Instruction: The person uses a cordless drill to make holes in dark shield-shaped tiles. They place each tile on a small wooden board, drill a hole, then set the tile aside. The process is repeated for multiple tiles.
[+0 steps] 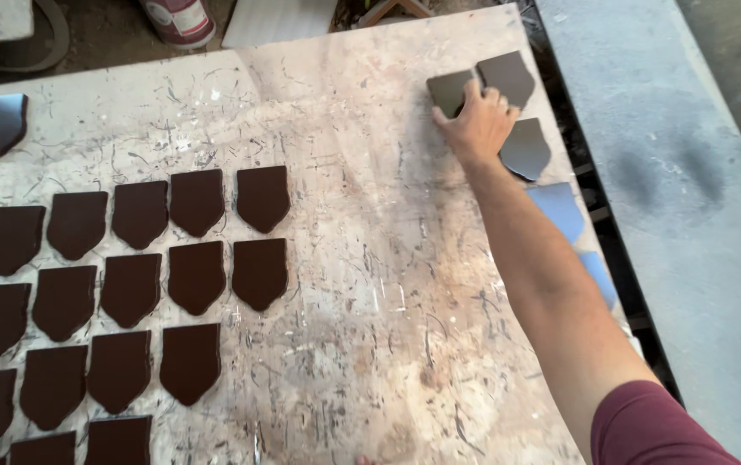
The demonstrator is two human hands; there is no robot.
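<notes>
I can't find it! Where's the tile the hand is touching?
Far right end of the board, under the right hand, beside two more dark tiles.

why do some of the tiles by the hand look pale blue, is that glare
Head view: likely yes, the shield-shaped pieces along the right edge of the board reflect light, while the rows at left stay matte dark brown; right hand sharp, evenly lit.

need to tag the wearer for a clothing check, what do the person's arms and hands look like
Only the right arm shows: bare from the hand to above the elbow, where a short maroon sleeve starts. No glove, watch, ring or bracelet is visible. The left hand is out of view.
</notes>
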